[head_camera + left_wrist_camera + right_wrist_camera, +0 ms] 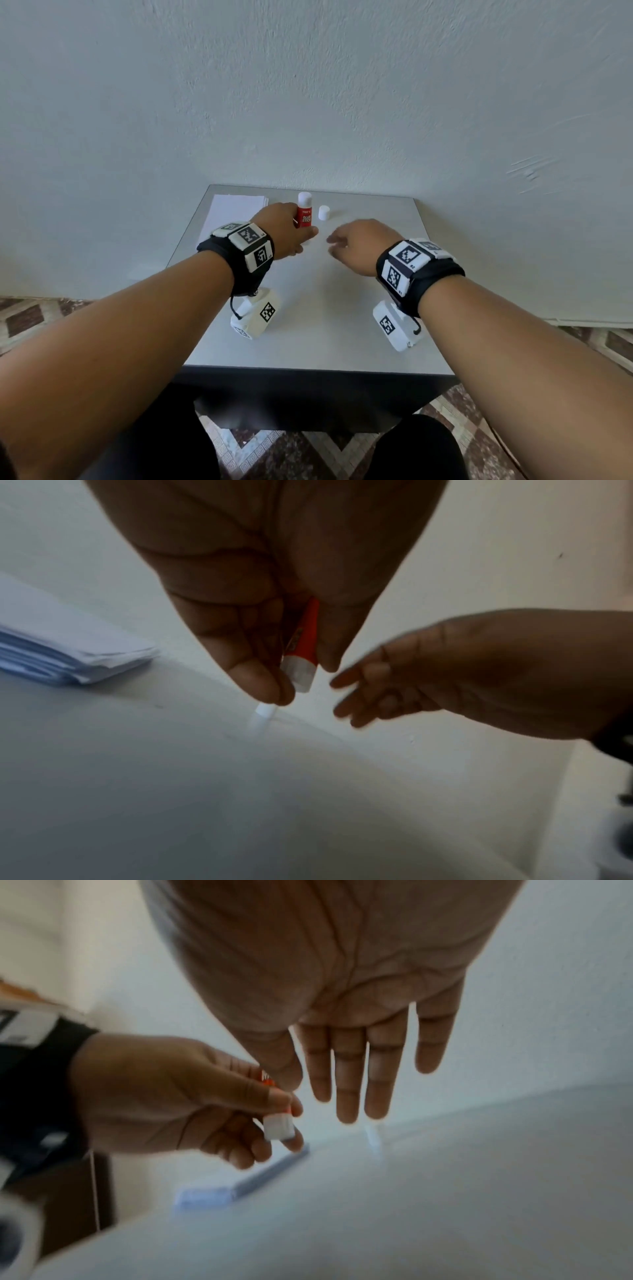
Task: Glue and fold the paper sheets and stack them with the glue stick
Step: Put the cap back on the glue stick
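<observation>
We grip the glue stick upright in our left hand, cap off on the table; our right hand hangs spread and empty. Gluing seems to be the step, and next we likely need a sheet from the paper stack, far left. A pale wall rises behind, patterned floor tiles below.

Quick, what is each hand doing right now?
Left hand: closed around the glue stick.
Right hand: open, holding nothing.
</observation>
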